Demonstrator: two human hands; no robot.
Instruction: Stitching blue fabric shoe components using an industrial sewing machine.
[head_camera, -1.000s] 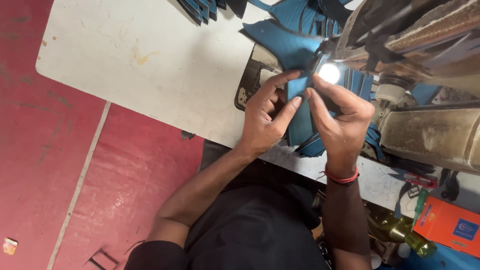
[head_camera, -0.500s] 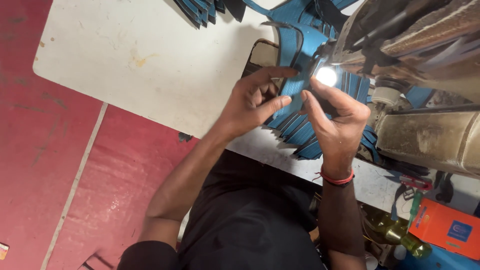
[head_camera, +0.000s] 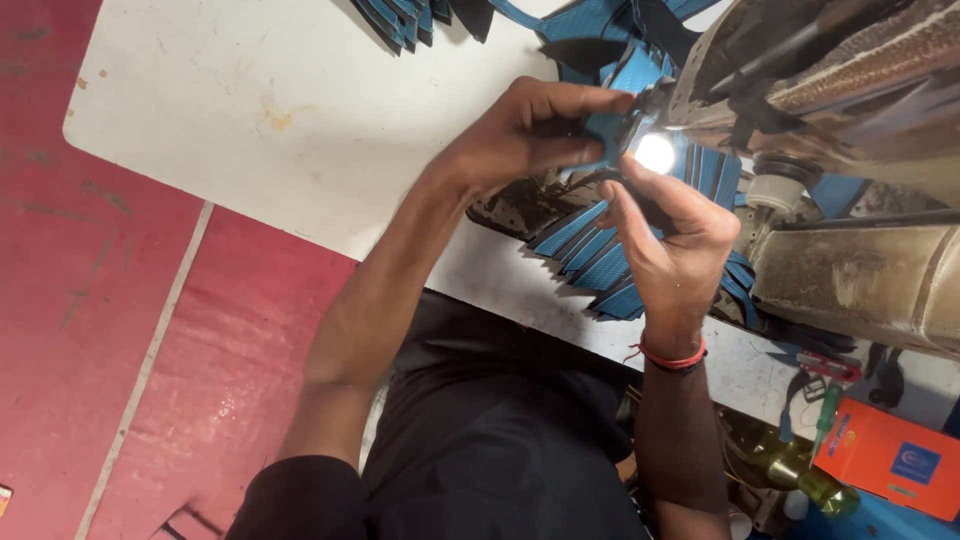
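Red floor (head_camera: 90, 300) runs beneath a worn white tabletop (head_camera: 250, 120), and up at its far side, under the small bright lamp (head_camera: 655, 152) of an old sewing machine (head_camera: 850, 90), both hands work close together. The left hand (head_camera: 530, 135) has its fingers (head_camera: 590, 100) closed in a pinch on a small blue piece (head_camera: 608, 128), which sits between thumb and forefinger right at the machine's head. The right hand (head_camera: 675, 235), with a red band (head_camera: 672, 357) at the wrist, curls its fingers just below the lamp, thumb touching the same piece from underneath; how firmly it grips I cannot tell. Compared with half a second ago, the left hand has risen and moved in toward the lamp, and the piece has gone with it. A fan of blue strips (head_camera: 600, 255) lies directly under the hands, near the tabletop's front edge, and more blue pieces (head_camera: 400, 18) lie at the far edge. To the left the white surface stretches wide; to the right the machine body crowds the hands. An orange box (head_camera: 890, 460) sits low at the right.
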